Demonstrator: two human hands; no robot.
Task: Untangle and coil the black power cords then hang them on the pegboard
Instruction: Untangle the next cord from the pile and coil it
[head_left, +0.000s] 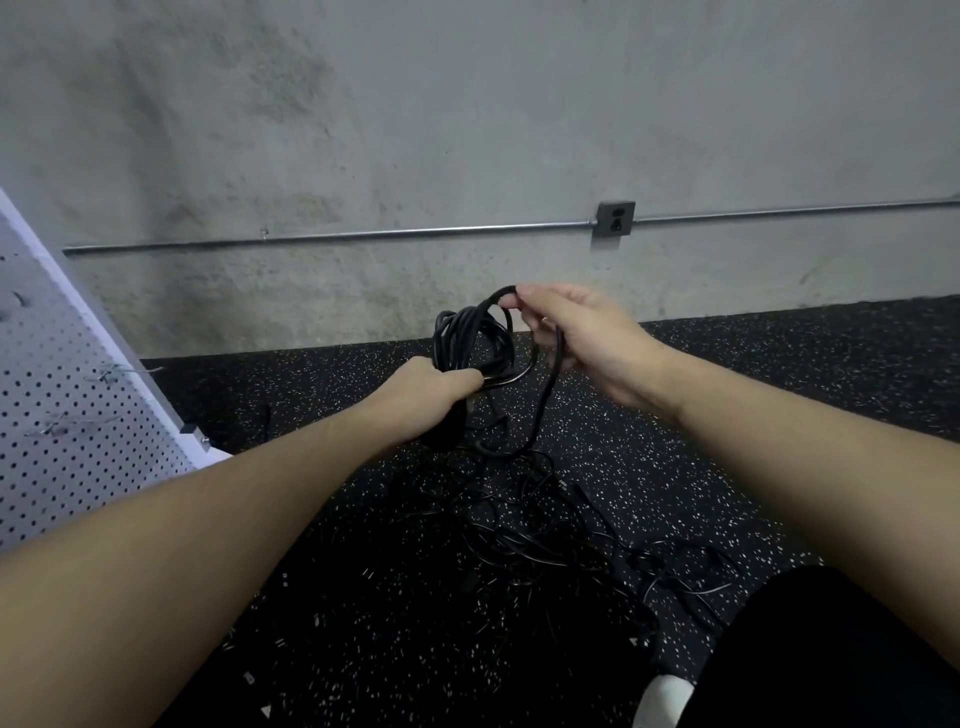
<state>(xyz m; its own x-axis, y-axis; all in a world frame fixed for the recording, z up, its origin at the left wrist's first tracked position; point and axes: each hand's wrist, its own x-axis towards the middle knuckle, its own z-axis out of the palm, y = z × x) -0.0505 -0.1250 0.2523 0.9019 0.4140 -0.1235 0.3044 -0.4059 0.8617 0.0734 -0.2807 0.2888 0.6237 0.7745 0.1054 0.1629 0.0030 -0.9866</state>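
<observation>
Coil (470, 338): black cord loops, held up over the floor (727, 415), in front of the wall (467, 130). My left hand (434, 387) grips its lower part, fingers curled round the bunch. My right hand (582, 338), just right of the coil, pinches one loop at its top between thumb and fingertips; that strand drops from the coil to the tangle (545, 519). Tangle: loose black cords on the floor, below the coil, toward me. Pegboard (78, 415): white, with hooks, well left of the coil. Outlet (614, 218): on the wall, above and right of the coil.
</observation>
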